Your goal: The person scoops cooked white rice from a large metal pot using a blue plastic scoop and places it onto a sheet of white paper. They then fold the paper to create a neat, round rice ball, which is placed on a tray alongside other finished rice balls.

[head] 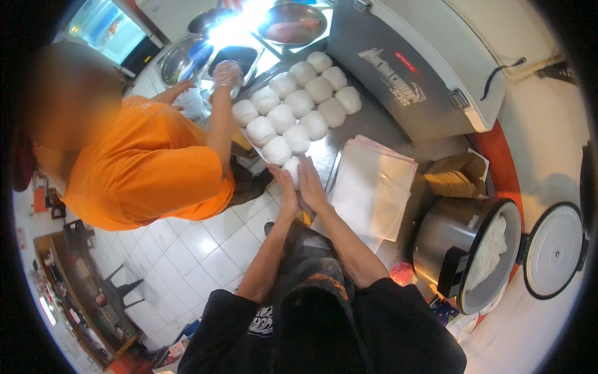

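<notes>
My left hand (284,188) and my right hand (312,183) press from both sides on a round white wrapped bundle (292,171), palms facing each other. It sits at the near corner of rows of similar white bundles (299,104) on a steel counter (369,122); whether they are paper-wrapped or bare cannot be told. Close to my right hand lies a stack of white paper sheets (366,187) with pinkish far edges.
A co-worker in an orange shirt (154,163) stands at the left, one gloved hand (227,74) over a dark tray. Steel bowls (292,24) stand beyond. At the right are a large cooler (397,70), a cardboard box (451,175) and a rice cooker (448,248) holding rice.
</notes>
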A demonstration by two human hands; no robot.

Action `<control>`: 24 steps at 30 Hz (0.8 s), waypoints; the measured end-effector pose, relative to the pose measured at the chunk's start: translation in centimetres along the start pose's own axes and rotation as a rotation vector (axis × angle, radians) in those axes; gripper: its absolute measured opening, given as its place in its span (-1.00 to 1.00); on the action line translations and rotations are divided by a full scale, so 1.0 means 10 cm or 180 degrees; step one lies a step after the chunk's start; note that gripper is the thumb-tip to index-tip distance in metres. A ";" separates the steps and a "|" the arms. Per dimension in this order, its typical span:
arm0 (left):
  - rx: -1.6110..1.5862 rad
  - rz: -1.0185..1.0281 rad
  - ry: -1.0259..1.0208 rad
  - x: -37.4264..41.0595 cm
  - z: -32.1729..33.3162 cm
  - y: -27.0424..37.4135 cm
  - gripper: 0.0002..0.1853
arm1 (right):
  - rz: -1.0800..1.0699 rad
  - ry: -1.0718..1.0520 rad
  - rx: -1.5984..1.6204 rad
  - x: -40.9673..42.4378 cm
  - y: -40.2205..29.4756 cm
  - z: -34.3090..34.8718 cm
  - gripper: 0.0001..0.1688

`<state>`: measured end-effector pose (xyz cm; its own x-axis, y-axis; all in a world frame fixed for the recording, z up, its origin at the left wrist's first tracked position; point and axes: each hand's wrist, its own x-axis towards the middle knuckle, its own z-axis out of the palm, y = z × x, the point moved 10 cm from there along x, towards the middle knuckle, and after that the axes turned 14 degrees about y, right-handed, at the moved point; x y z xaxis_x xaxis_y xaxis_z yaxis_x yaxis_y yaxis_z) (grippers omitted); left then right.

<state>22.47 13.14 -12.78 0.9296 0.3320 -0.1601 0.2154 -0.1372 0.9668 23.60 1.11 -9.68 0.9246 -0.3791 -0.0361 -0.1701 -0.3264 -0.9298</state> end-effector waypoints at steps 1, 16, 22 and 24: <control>-0.0018 0.0039 -0.0038 -0.01 -0.04 0.06 -0.11 | -0.0011 0.0052 -0.0040 -0.01 -0.11 -0.11 -0.33; 0.2293 0.3682 -0.0995 -0.18 0.42 0.73 -0.53 | -0.1664 0.3604 -0.1794 -2.19 -2.48 -5.14 -0.74; 0.2574 0.4376 -0.1144 -0.38 0.56 0.76 -0.62 | 0.0822 0.2071 -0.3014 -2.36 -1.11 -6.14 -0.55; 0.2592 0.4436 -0.1236 -0.37 0.54 0.76 -0.62 | 0.1355 0.1225 -0.2938 -2.28 -0.67 -6.03 -0.50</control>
<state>22.29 5.80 -5.95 0.5178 -0.6761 0.5242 -0.8177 -0.5714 0.0707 -16.86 -40.23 19.45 0.5878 -0.8086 -0.0238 -0.7907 -0.5680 -0.2286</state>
